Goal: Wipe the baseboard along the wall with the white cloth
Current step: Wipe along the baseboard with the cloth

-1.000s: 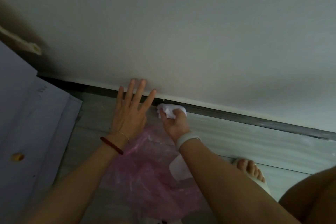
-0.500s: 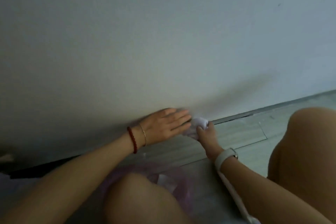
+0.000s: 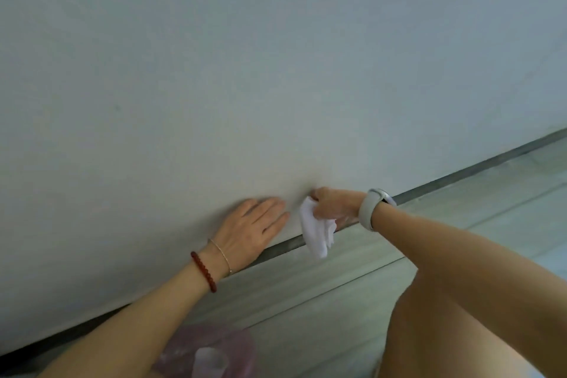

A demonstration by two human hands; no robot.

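white cloth (image 3: 316, 232) in right hand (image 3: 333, 204)

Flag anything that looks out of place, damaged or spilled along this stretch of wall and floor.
Nothing damaged or spilled. The only stray item is a crumpled pink plastic bag lying on the floor near the baseboard. The right hand grips the white cloth.

L hand (image 3: 251, 228) lay flat on wall (image 3: 245, 70), fingers spread, just above dark baseboard (image 3: 460, 182). R hand (image 3: 333, 204) gripped white cloth (image 3: 316, 232), which hung over baseboard onto wood floor (image 3: 368, 255). Pink plastic bag (image 3: 214, 344) at bottom edge.
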